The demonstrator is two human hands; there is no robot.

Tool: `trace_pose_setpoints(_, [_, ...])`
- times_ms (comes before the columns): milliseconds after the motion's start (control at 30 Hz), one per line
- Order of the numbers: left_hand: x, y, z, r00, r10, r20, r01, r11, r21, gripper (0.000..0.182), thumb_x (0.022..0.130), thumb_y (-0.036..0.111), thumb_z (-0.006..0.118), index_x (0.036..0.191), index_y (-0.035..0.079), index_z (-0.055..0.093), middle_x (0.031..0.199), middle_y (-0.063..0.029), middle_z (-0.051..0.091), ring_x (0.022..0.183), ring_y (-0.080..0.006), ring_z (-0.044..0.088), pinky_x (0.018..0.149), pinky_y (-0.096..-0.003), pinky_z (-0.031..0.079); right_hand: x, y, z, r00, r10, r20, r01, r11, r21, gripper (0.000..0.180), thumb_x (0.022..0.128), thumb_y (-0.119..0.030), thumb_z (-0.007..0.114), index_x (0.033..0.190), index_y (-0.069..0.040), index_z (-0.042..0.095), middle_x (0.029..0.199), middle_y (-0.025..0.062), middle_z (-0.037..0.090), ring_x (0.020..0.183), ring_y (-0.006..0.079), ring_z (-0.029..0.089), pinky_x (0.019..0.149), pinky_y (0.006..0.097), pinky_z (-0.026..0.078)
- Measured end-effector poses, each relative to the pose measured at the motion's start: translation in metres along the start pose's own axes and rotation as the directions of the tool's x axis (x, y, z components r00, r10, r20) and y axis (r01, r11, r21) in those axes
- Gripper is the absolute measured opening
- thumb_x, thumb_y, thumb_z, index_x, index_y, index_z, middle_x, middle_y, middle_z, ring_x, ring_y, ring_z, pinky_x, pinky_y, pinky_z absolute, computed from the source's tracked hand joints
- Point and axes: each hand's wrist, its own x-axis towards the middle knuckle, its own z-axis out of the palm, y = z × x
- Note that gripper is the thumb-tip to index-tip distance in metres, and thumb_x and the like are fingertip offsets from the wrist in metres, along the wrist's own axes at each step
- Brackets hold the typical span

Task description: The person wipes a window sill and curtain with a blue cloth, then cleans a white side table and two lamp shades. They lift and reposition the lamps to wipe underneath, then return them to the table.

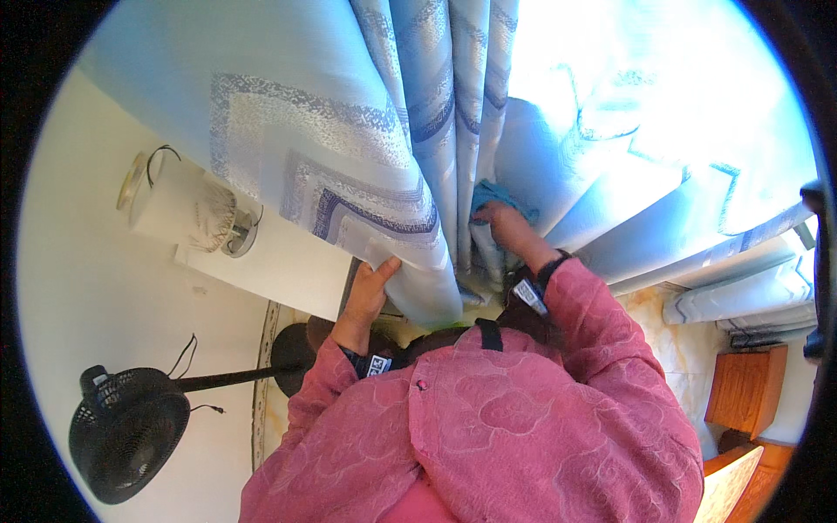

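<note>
A long light-blue curtain (366,202) with grey and purple chevron bands hangs in front of me. My left hand (370,287) grips its lower left edge, the thumb on the front of the fabric. My right hand (513,229) is shut on a teal cloth (500,196) and presses it against the curtain's folds to the right of the bunched middle. Part of the cloth is hidden behind my fingers. Strong light washes out the curtain's upper right part.
A black standing fan (131,425) leans into view at the lower left. Beside the curtain, a lamp with a white shade (186,209) stands on a white surface (288,268). A wooden cabinet (745,389) is at the right, near more curtain fabric (739,291).
</note>
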Motion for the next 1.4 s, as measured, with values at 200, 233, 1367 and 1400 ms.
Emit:
trace_pose_setpoints(200, [0.003, -0.004, 0.007, 0.997, 0.074, 0.012, -0.075, 0.994, 0.075, 0.051, 0.094, 0.021, 0.065, 0.136, -0.001, 0.049, 0.131, -0.0106, 0.059, 0.124, -0.0224, 0.053, 0.108, -0.0369, 0.039, -0.021, 0.002, -0.072, 0.938, 0.345, 0.028, -0.228, 0.555, 0.8, 0.045, 0.081, 0.004, 0.048, 0.122, -0.004, 0.065, 0.102, 0.0103, 0.071, 0.091, 0.0228, 0.067, 0.084, 0.0335, 0.054])
trace_pose_setpoints(233, [0.002, -0.004, 0.008, 0.995, 0.096, 0.013, -0.097, 0.991, 0.096, 0.051, 0.093, 0.021, 0.065, 0.136, -0.001, 0.049, 0.131, -0.0106, 0.059, 0.124, -0.0223, 0.053, 0.108, -0.0369, 0.039, -0.021, -0.011, -0.101, 0.925, 0.375, -0.064, -0.069, 0.331, 0.941, 0.043, 0.084, 0.002, 0.048, 0.124, -0.001, 0.063, 0.1, 0.0095, 0.071, 0.091, 0.0202, 0.067, 0.082, 0.0322, 0.054])
trace_pose_setpoints(1367, [-0.101, -0.033, 0.065, 0.989, 0.089, -0.117, -0.064, 0.976, 0.208, 0.044, 0.092, 0.02, 0.068, 0.128, -0.003, 0.055, 0.121, -0.0116, 0.064, 0.113, -0.0208, 0.059, 0.1, -0.0347, 0.045, -0.119, -0.084, -0.094, 0.885, 0.293, -0.361, -0.03, 0.811, 0.584, 0.04, 0.09, -0.033, 0.068, 0.116, -0.002, 0.066, 0.098, 0.0102, 0.072, 0.089, 0.0216, 0.065, 0.083, 0.0367, 0.05])
trace_pose_setpoints(1400, [-0.097, -0.029, 0.059, 0.986, 0.031, -0.163, 0.005, 0.977, 0.213, 0.044, 0.093, 0.019, 0.067, 0.129, -0.003, 0.054, 0.121, -0.012, 0.063, 0.113, -0.0208, 0.058, 0.099, -0.0343, 0.045, -0.133, -0.07, -0.099, 0.888, 0.326, -0.325, -0.061, 0.784, 0.618, 0.039, 0.09, -0.032, 0.067, 0.116, -0.002, 0.066, 0.098, 0.0081, 0.071, 0.089, 0.0195, 0.064, 0.082, 0.0352, 0.05])
